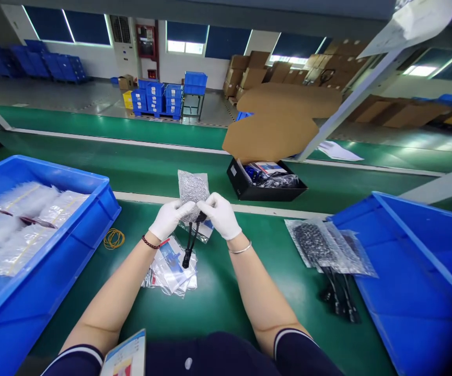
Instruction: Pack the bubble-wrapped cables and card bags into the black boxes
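Between my hands hangs a clear bubble-wrap bag, with two short black cables coming out of its lower end and joining at a black connector. White-gloved, my left hand pinches the bag's lower left side. My right hand, also gloved, grips the lower right corner, where a dark part shows by the fingertips. What lies inside the bag is hard to make out. Beneath the cables is a loose pile of flat plastic packets with printed sheets in them.
At left stands a blue bin of clear plastic bags, with yellow rubber bands beside it. Bubble-wrap bags with black cables lie by the right blue bin. Beyond the worktop is an open black box filled with packed items.
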`<move>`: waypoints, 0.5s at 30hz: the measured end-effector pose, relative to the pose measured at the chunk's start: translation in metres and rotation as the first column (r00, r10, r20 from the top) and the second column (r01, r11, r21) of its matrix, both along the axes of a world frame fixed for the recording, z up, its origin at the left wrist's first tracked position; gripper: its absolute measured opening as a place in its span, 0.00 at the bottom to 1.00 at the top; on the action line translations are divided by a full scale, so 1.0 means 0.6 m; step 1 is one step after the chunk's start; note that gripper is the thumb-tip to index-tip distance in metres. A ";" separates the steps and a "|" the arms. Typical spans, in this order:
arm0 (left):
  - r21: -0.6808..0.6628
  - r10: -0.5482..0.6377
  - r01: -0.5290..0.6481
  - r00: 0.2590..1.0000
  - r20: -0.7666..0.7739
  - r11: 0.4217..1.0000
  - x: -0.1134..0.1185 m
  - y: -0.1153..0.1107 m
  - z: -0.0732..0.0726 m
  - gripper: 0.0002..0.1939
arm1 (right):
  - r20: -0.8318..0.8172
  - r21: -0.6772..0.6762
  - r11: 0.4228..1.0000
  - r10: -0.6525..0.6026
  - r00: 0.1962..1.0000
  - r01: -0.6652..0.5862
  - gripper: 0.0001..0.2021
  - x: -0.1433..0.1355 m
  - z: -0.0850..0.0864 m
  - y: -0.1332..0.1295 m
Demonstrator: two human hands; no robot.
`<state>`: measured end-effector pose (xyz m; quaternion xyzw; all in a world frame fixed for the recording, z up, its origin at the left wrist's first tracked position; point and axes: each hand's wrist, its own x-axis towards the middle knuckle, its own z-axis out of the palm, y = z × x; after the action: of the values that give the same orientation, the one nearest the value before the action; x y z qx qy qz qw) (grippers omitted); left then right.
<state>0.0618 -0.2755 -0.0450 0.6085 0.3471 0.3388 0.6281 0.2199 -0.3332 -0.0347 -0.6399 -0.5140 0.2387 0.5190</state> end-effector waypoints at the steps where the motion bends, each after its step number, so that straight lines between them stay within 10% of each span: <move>1: 0.000 -0.005 0.005 1.000 -0.003 1.000 -0.001 0.000 0.003 0.23 | 0.012 0.000 1.000 -0.006 1.000 0.006 0.18 0.000 0.002 0.000; 8: -0.203 -0.056 0.097 0.978 0.201 0.974 0.003 0.003 0.001 0.22 | -0.236 -0.004 0.998 0.058 0.970 -0.061 0.16 -0.003 0.002 0.005; 15: -0.402 0.096 0.215 0.774 0.626 0.890 0.010 0.014 0.005 0.24 | -0.767 0.218 0.917 0.373 0.523 -0.333 0.30 -0.004 0.020 0.003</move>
<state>0.0678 -0.2669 -0.0422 0.3072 0.1654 0.4120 0.8418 0.2172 -0.3317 -0.0229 -0.3366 -0.3525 0.5863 0.6470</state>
